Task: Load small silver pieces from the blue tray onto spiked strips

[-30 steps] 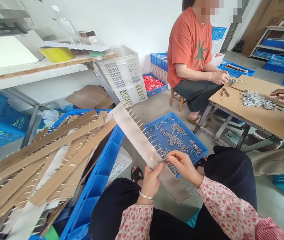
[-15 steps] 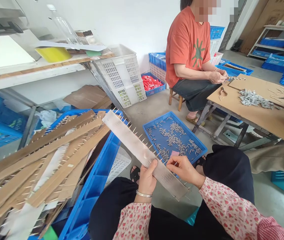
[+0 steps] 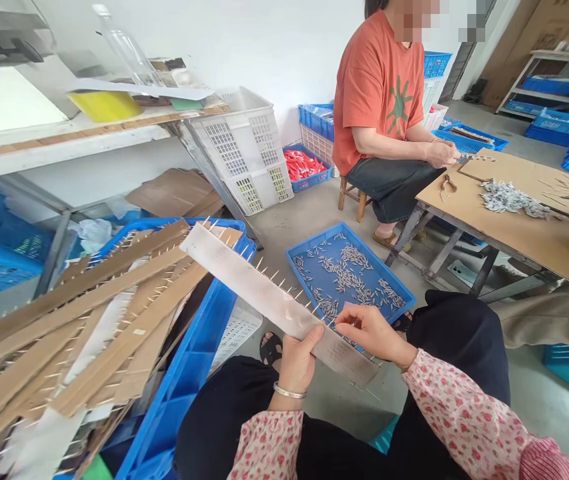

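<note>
My left hand [image 3: 298, 363] grips a long grey-white cardboard strip [image 3: 259, 293] near its lower end; thin sticks poke out along the strip's right edge. The strip slants up to the left, over the edge of a blue crate [image 3: 199, 353]. My right hand [image 3: 371, 331] is closed in a pinch at the strip's right edge, on one of the sticks; what it pinches is too small to name. Just beyond my hands a blue tray [image 3: 399, 293] on the floor holds several small silvery pieces.
The blue crate on my left is piled with several brown cardboard strips [image 3: 94, 313] set with sticks. A person in an orange shirt [image 3: 379, 87] sits at a cardboard-topped table [image 3: 514, 227] with a heap of silvery pieces [image 3: 511, 198]. White crates [image 3: 249, 150] stand behind.
The strip has swung down and to the left, its far end now over the blue crate. Both hands stay on it, the right hand still pinching at its edge.
</note>
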`<action>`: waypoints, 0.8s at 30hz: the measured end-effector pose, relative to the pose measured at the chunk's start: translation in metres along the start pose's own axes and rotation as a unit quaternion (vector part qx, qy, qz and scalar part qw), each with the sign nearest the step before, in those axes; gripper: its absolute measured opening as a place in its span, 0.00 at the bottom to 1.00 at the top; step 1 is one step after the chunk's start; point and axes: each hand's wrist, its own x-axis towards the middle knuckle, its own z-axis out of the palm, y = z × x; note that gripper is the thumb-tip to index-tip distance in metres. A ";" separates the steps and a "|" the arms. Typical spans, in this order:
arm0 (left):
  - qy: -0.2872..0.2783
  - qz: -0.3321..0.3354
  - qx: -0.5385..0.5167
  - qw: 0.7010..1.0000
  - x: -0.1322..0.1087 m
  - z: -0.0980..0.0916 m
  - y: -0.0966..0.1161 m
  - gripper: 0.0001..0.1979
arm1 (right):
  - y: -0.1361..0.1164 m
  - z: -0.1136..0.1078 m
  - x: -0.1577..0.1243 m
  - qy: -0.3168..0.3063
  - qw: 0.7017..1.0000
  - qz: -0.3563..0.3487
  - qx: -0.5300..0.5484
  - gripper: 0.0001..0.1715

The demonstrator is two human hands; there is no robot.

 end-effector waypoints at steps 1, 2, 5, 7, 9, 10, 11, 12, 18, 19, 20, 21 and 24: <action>-0.003 0.005 0.005 1.000 0.000 0.000 0.000 0.15 | 0.001 0.002 -0.001 -0.007 1.000 -0.007 -0.015 0.08; -0.004 0.010 0.006 1.000 -0.001 0.000 -0.001 0.15 | 0.002 0.004 -0.001 -0.008 0.999 -0.017 -0.032 0.09; -0.006 -0.002 -0.012 1.000 -0.005 0.001 -0.007 0.14 | 0.004 0.011 -0.004 0.016 0.995 -0.043 -0.084 0.09; -0.015 -0.037 -0.018 0.999 -0.008 0.003 -0.012 0.14 | 0.006 0.014 -0.005 0.033 0.992 -0.052 -0.114 0.09; -0.019 -0.060 -0.009 0.998 -0.011 0.006 -0.017 0.15 | 0.007 0.014 -0.006 0.043 0.988 -0.062 -0.133 0.09; -0.017 -0.059 -0.003 0.998 -0.011 0.007 -0.018 0.15 | 0.008 0.012 -0.005 0.049 0.987 -0.066 -0.137 0.09; -0.014 -0.052 0.001 0.999 -0.011 0.008 -0.018 0.15 | 0.008 0.010 -0.004 0.062 0.987 -0.067 -0.134 0.10; -0.011 -0.043 0.003 0.999 -0.011 0.009 -0.017 0.14 | 0.008 0.007 -0.003 0.082 0.987 -0.064 -0.123 0.10; -0.007 -0.020 0.013 1.000 -0.009 0.008 -0.006 0.14 | 0.004 -0.009 0.002 0.066 0.988 -0.011 0.141 0.11; -0.013 -0.017 0.015 1.000 -0.009 0.008 -0.005 0.13 | 0.003 -0.009 0.001 0.052 0.981 -0.009 0.187 0.11; -0.019 -0.013 0.019 1.000 -0.010 0.007 -0.005 0.13 | 0.002 -0.008 0.001 0.049 0.974 -0.008 0.221 0.11; -0.025 -0.010 0.024 0.999 -0.010 0.007 -0.005 0.13 | 0.001 -0.007 0.000 0.053 0.969 -0.008 0.243 0.12; -0.039 -0.008 0.045 0.998 -0.011 0.006 -0.007 0.14 | -0.002 -0.001 -0.001 0.067 0.961 -0.002 0.268 0.13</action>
